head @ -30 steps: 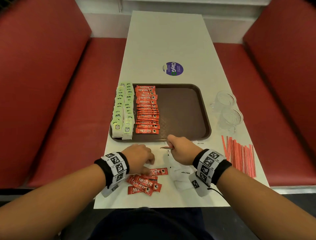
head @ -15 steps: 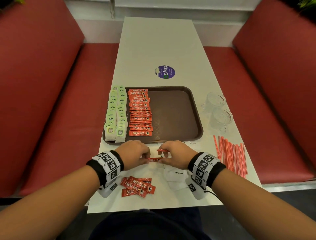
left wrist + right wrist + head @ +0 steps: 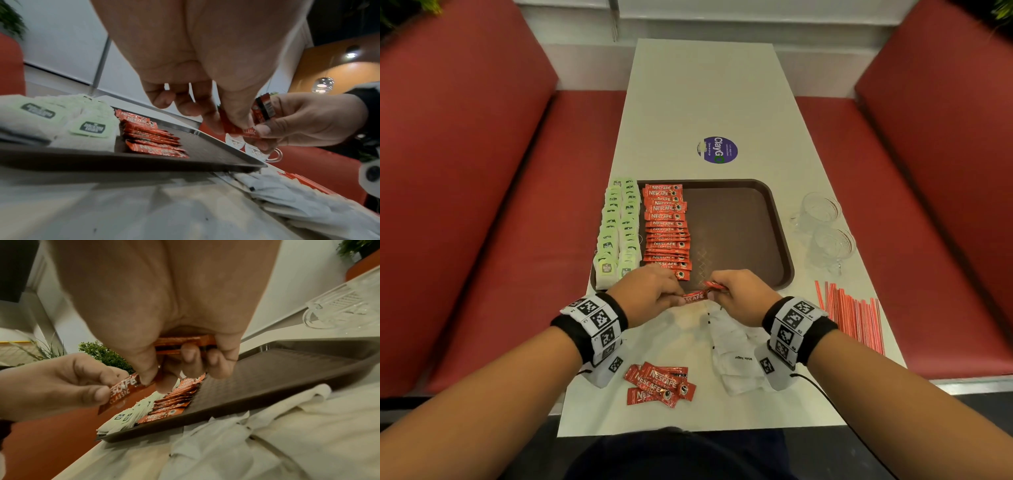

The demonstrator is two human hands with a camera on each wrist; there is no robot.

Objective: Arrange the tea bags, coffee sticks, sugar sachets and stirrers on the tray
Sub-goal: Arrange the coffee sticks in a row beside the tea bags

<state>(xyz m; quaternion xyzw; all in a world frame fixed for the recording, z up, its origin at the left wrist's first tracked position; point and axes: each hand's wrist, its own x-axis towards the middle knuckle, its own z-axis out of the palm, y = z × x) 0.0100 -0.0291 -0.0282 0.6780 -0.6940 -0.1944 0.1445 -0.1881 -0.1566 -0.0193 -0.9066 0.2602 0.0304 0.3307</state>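
A brown tray [image 3: 774, 219] holds two rows of green tea bags [image 3: 619, 226] on its left and a column of red coffee sticks [image 3: 666, 229] beside them. Both hands meet at the tray's near edge. My left hand [image 3: 654, 294] pinches one end of a red coffee stick [image 3: 695, 296], and my right hand [image 3: 739, 294] pinches its other end while curling round more coffee sticks [image 3: 185, 341]. The shared coffee stick [image 3: 121, 391] also shows in the right wrist view. Loose coffee sticks [image 3: 659, 383], white sugar sachets [image 3: 739, 356] and red stirrers [image 3: 852, 311] lie on the table.
Two clear glass cups [image 3: 825, 226] stand right of the tray. A round purple sticker [image 3: 717, 150] is on the white table [image 3: 705, 96] beyond the tray. Red bench seats [image 3: 482, 205] flank the table on both sides.
My left hand left the loose stick pile and rose to the tray's near edge with a coffee stick. My right hand came in to meet it and now pinches the same stick.
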